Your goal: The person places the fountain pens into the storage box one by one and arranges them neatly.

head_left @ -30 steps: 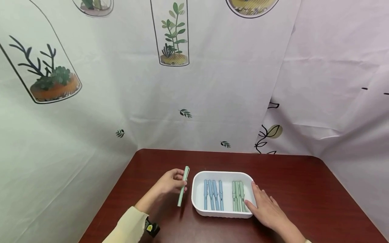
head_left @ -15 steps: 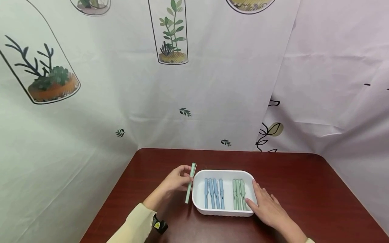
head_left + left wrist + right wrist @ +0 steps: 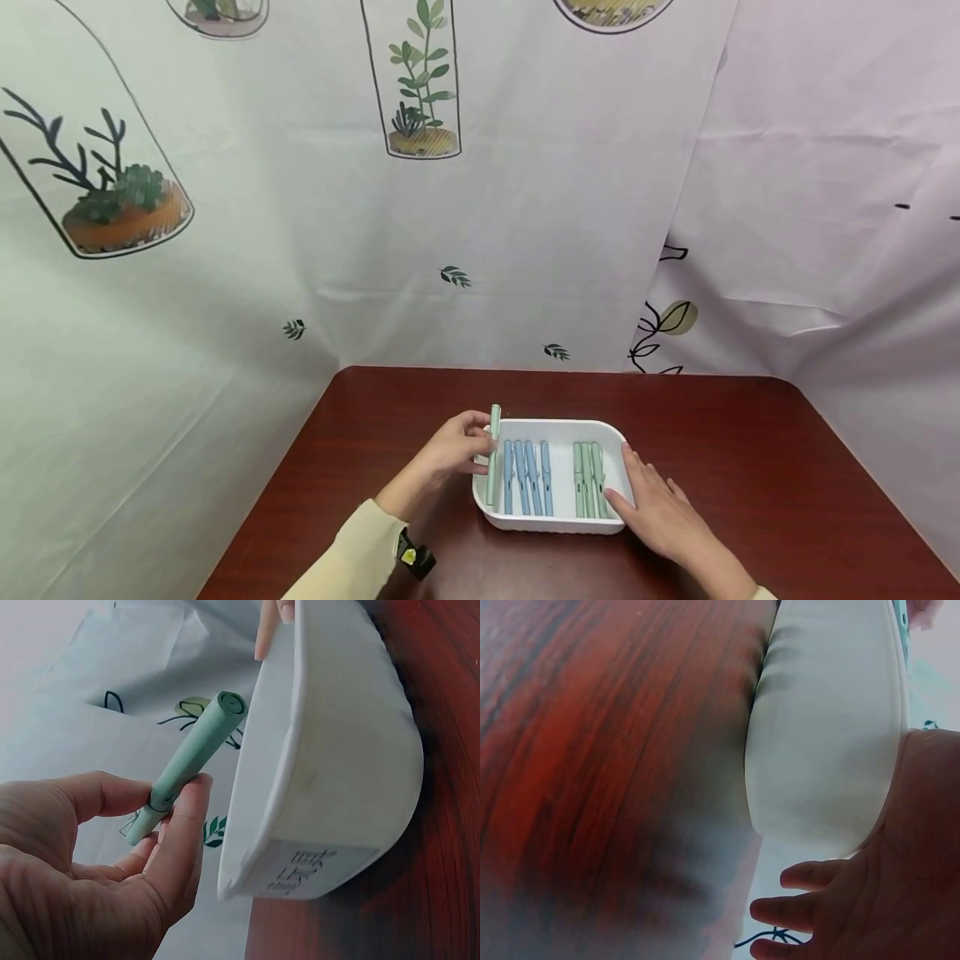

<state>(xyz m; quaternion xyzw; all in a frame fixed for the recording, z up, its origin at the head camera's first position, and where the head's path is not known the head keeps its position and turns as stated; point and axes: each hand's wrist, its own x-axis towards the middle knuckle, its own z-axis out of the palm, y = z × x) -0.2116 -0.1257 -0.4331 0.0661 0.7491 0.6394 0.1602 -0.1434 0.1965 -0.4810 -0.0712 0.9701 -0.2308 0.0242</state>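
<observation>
My left hand pinches a light green pen between thumb and fingers, over the left end of a white tray. In the left wrist view the pen points obliquely up toward the tray's rim, its clip end low by the fingers. Several blue pens lie side by side in the tray's left half. Three green pens lie in a row toward its right end. My right hand rests at the tray's right rim, fingers extended along the outside and thumb over the edge.
The tray stands on a dark red wood-grain table with rounded far corners. A white cloth printed with plants hangs behind it and at both sides. A black device is strapped at my left wrist.
My left hand has carried the green pen rightward, from beside the tray to over its left end. My right hand has stayed at the right rim.
</observation>
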